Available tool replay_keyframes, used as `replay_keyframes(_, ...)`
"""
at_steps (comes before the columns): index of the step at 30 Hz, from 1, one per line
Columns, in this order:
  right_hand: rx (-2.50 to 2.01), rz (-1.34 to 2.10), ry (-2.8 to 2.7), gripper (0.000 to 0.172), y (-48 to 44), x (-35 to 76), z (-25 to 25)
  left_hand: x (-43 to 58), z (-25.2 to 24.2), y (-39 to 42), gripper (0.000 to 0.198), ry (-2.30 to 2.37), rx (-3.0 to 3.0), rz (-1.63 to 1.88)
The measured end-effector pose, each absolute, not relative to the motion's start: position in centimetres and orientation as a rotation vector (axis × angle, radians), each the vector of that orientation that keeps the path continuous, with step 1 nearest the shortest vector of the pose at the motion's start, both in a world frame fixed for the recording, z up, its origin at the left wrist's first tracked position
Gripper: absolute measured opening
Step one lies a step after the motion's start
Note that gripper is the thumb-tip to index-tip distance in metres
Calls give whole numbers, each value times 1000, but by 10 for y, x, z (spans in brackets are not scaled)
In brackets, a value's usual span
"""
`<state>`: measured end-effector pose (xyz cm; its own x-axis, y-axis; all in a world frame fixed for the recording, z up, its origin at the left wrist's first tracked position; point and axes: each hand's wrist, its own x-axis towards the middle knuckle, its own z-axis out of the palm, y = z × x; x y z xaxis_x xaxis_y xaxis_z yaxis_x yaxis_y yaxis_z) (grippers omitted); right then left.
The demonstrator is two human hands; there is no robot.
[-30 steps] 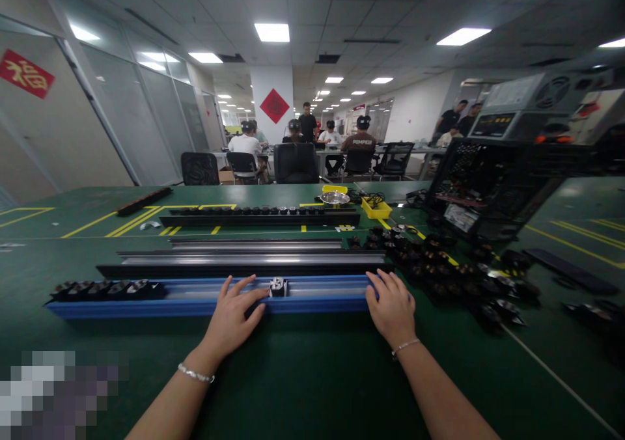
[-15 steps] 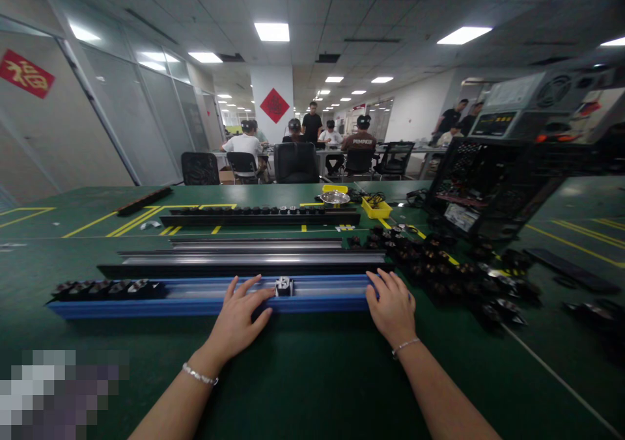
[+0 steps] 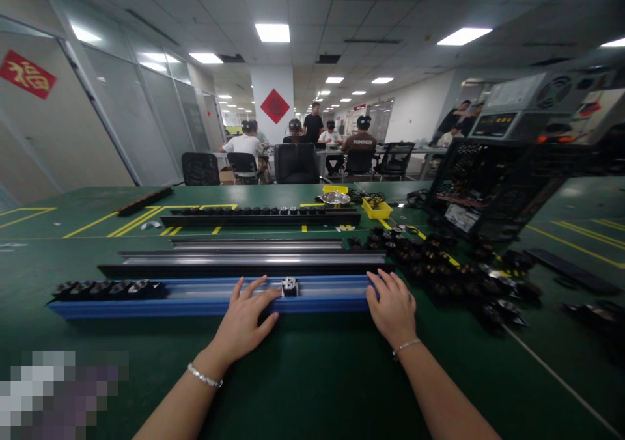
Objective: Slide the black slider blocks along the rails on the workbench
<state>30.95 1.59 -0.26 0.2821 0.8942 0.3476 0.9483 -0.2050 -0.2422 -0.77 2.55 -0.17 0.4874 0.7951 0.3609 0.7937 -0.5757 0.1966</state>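
Observation:
A long blue channel rail (image 3: 195,306) lies across the green table in front of me. Inside it, right of centre, sits a small black and silver part (image 3: 290,287). My left hand (image 3: 248,317) rests over the rail with fingers spread, its index fingertip at that part's left side. My right hand (image 3: 392,305) lies on the rail's right end, fingers stretched over it and apart from the part. Several similar dark parts (image 3: 107,289) stand in a row in the rail's left end.
Black rails (image 3: 161,271) lie just behind the blue one. To the right spreads a heap of dark small parts (image 3: 434,258), before an open computer case (image 3: 481,192). Farther back are a filled rail (image 3: 258,219), a metal dish (image 3: 334,198) and a yellow tray (image 3: 375,209). People (image 3: 312,124) are beyond the table.
The small part has slid a little to the right along the blue rail, and my left hand has moved right with it. My right hand has stayed in place.

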Motion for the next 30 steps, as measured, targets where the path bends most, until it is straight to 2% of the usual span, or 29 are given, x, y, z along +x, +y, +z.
replay_keyframes(21,-2172,-174,-1636,44,16,307,-4,2,1,22,42,1399,2721,614)
replay_keyframes(30,-1718,-273,-1856,42,17,289,-5,5,5,20,49,1391,2691,562)
